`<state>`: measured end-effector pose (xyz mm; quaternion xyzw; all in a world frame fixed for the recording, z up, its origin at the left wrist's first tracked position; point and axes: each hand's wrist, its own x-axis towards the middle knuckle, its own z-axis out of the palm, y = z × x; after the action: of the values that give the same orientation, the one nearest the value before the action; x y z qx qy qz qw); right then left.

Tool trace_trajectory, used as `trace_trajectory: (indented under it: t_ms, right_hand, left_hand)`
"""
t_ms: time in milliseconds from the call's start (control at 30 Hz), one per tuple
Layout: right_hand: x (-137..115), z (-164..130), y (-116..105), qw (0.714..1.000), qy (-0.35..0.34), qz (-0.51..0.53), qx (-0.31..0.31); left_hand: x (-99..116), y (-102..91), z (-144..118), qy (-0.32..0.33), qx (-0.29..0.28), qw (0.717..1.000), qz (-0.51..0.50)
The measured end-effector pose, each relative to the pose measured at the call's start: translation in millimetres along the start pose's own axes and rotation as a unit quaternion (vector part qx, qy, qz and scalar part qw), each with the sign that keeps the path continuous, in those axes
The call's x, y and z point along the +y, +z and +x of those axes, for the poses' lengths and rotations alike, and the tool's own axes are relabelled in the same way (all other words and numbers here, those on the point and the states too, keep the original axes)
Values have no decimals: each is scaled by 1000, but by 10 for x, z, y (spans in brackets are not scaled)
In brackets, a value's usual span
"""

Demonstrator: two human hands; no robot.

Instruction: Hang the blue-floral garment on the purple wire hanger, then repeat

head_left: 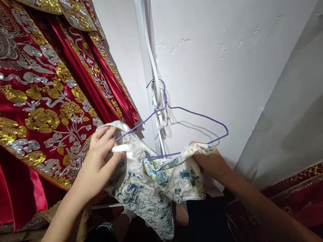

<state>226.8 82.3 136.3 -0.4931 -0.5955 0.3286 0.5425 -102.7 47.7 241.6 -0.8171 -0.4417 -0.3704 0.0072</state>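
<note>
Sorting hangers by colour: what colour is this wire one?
Purple wire hanger, clearest in the head view.

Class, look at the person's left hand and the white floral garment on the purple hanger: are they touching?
Touching. The head view shows the left hand pinching the floral garment at the purple hanger's left end.

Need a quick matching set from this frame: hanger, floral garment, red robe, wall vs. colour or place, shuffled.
Things:
1. hanger
2. floral garment
3. red robe
4. wall

Descriptions:
A. hangs at far left, gold and silver embroidery
B. white, plain, behind everything
C. purple wire, hooked on a white strip
D. gripped by the left hand and right hand

Pairs: 1-C, 2-D, 3-A, 4-B
</note>
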Motion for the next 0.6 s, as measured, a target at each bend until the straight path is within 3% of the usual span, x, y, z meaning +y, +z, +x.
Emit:
trace_trajectory:
  t_ms: [167,333,400,467,533,600]
  right_hand:
    - [-85,-135,119,992,-74,-4,-98]
    - [-217,-203,50,991,-79,-38,-101]
    - [-261,-245,-82,994,-67,-74,-44]
    - [-292,-286,-277,989,-51,-116,76]
    - [-311,-288,-525,966,-34,-145,211]
    - [-324,-229,-799,953,4,-157,258]
  left_hand:
    - [78,280,519,34,-21,999,-10]
    - [-149,578,758,66,-30,997,-34]
    - [-208,612,778,75,-23,997,-21]
    - [-222,602,781,68,-14,998,-8]
    - [-210,579,784,71,-16,997,-2]
    - [-198,568,796,77,-25,997,-2]
